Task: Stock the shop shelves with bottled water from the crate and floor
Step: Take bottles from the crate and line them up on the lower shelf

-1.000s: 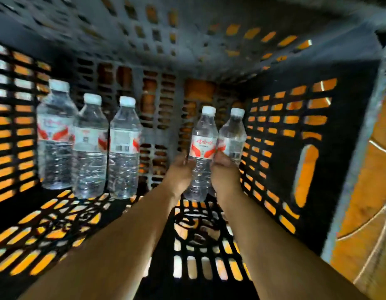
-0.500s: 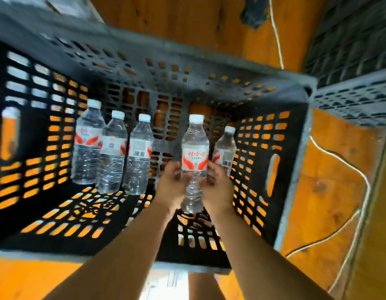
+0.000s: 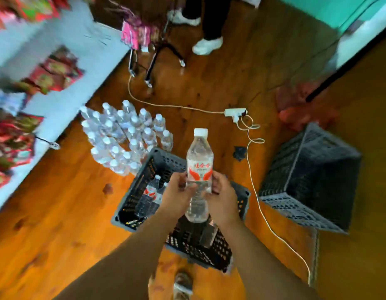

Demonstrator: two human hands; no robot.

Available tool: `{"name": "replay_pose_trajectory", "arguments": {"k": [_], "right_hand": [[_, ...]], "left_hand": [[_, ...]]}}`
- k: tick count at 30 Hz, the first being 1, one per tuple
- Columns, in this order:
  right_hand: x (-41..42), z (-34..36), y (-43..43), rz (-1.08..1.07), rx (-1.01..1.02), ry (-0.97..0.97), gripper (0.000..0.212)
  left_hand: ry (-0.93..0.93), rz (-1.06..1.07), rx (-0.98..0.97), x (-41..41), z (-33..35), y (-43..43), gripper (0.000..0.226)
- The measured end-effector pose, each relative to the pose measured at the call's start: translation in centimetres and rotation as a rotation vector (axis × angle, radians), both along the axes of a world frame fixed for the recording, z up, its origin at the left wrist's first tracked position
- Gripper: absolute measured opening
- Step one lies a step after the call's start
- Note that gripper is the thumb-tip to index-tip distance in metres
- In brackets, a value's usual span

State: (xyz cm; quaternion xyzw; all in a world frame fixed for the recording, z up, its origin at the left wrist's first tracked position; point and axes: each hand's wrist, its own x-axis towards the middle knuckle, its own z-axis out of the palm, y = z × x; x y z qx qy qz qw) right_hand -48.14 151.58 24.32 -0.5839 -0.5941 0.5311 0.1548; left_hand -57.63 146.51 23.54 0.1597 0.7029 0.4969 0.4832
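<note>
Left hand [image 3: 179, 194] and right hand [image 3: 222, 197], fingers curled round an upright bottle [image 3: 199, 169], hold it above the crate [image 3: 144, 191]; floor bottles [image 3: 122, 137] stand just beyond the crate.

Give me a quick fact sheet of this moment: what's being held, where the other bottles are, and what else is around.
held: one water bottle, upright, white cap, red-and-white label
hands: left hand and right hand both grip its middle
underneath: dark crate with a few bottles inside
by shelf: cluster of bottles, standing
shelf: white shelf with colourful packets, blurred
also: second crate, tilted, on the right; power strip
</note>
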Motion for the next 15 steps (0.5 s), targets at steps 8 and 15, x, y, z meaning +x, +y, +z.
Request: {"name": "replay_pose_trajectory", "arguments": {"k": [8,15], "right_hand": [[-4.3,18.3,-4.7,0.295,0.208,0.158,0.065],[-12.1,26.7,-11.2,0.569,0.338,0.287,0.053]], "left_hand": [[0.2,0.223,0.18,-3.9,17.2,-6.9,0.027],[0.336,0.472,0.276,-9.6,26.6,-15.7,0.014]]}}
